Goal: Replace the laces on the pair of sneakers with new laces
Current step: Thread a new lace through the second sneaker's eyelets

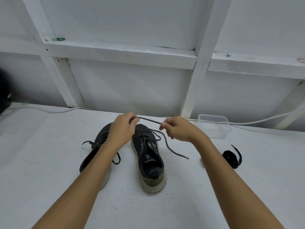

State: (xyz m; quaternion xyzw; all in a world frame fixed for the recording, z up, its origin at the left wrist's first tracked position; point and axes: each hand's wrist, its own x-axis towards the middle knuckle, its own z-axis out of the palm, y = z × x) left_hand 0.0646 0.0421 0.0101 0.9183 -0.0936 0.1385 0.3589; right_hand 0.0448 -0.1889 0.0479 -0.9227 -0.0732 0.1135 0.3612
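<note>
I have both hands up over the toe end of the right sneaker (149,156), near the middle of the frame. My left hand (123,128) pinches one end of a dark lace (149,120) between thumb and fingers; my right hand (177,129) pinches the same lace a little way along, fingers curled round it. Between the two hands the lace runs taut, left to right across the frame and slightly downward. Past my right hand it loops back toward the sneaker's eyelets, and a free tail trails down to the right onto the desk (49,162).

The right sneaker sits directly below my hands, heel toward me, toe away, so its long axis points up the frame, roughly square to the stretched lace. My left hand is the nearer one to its toe. As I judge it, the next pull has to draw the lace along that axis, out of the eyelets.

The left sneaker (97,146) lies just beside it to the left, partly hidden under my left forearm, its lace loose. A coiled lace (231,158), probably one of the new ones, lies well apart at the right of the frame, nearer my right hand. A clear tub (214,126) stands behind it.
</note>
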